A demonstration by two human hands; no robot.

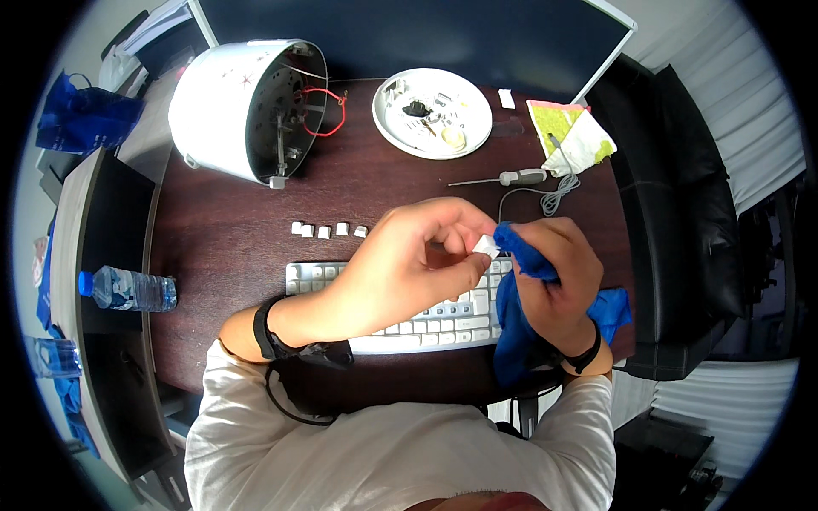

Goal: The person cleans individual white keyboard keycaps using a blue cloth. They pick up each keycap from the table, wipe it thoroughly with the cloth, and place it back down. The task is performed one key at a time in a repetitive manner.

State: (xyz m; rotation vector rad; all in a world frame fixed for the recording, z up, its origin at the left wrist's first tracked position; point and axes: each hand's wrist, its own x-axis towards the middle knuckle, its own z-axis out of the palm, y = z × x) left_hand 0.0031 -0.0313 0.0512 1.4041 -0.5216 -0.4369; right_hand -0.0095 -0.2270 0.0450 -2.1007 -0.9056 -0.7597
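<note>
Between the thumb and fingers of my left hand point(407, 266) is a small white keycap point(486, 246). My right hand point(564, 274) grips a blue cloth point(513, 328), and a bunched end of it touches or nearly touches the keycap. The rest of the cloth hangs below that hand, over the right end of a white keyboard point(426, 340). Both hands are above the keyboard and hide part of its keys. Several loose keycaps point(324, 232) lie in uneven rows on the dark table, left of my left hand.
Farther back are an opened white appliance housing point(213, 106) with a red wire, a white plate point(388, 140) of small parts, a screwdriver point(521, 177), a coiled grey cable point(558, 200) and a yellow-green cloth point(545, 119). A water bottle point(132, 289) lies at the left; a black sofa point(682, 170) stands right.
</note>
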